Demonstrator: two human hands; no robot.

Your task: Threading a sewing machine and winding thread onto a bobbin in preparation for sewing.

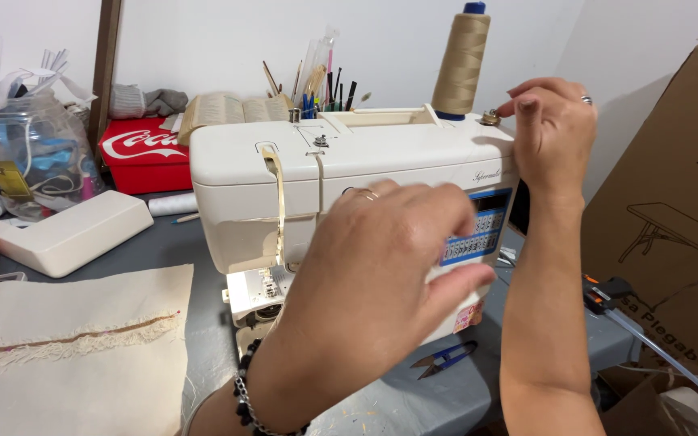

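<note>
Grey table (203, 323), right hand (555, 129) apparently pinching bobbin (490, 118), machine's edge.

We wear a ring on each hand, left hand (381, 266) and right hand (555, 133). Below our left fingers, a dark beaded bracelet (245, 400) circles the wrist. Our arms are bare.

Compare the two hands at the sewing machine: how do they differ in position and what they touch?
The left hand is low, in front of the sewing machine, fingers spread by its blue panel; the right hand is raised at the machine's top right corner. The right pinches a small metal bobbin beside the tan thread cone; the left holds nothing visible. The left wrist wears a beaded bracelet; the right does not. Both wear rings.
</note>
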